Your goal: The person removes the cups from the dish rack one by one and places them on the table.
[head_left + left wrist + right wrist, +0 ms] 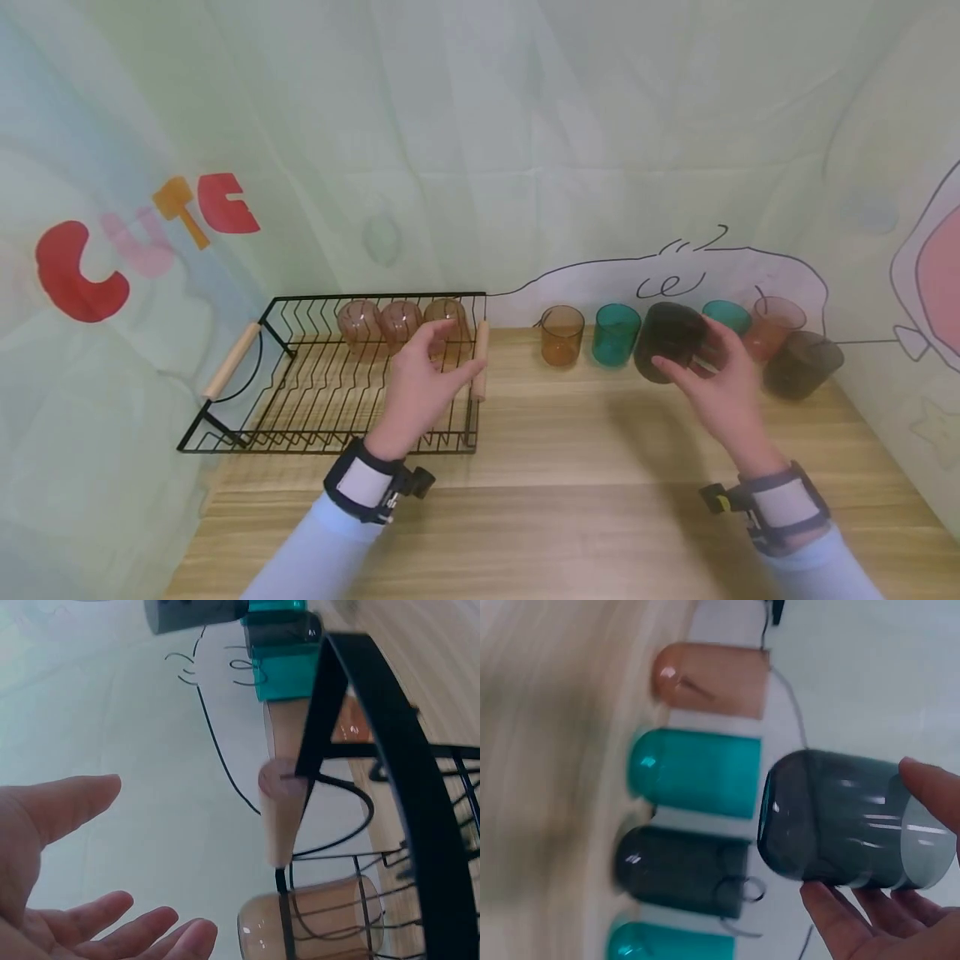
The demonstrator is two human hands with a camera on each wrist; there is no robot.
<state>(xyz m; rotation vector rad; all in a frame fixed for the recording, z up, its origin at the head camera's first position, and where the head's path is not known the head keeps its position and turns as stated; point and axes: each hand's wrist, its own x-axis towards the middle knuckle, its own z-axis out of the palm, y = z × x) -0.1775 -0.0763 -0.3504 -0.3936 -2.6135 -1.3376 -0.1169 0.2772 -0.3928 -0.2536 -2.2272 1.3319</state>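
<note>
My right hand (726,392) grips a smoky grey glass cup (847,821) between thumb and fingers, lifted above the table. In the right wrist view another smoky cup (686,871) stands below it, largely covered by the held one in the head view. My left hand (422,379) hovers over the right side of a black wire dish rack (315,452), thumb and fingers apart, holding nothing. Along the rack's back sit two pink cups (360,325) and an amber one (442,312), seemingly upside down; the hand partly covers the amber cup.
An orange cup (562,337) and a teal cup (617,335) stand left of the held cup. Another teal cup (726,315), a pinkish cup (776,321) and a dark cup (802,367) stand at its right. A printed curtain (465,167) hangs behind the wooden table (555,517).
</note>
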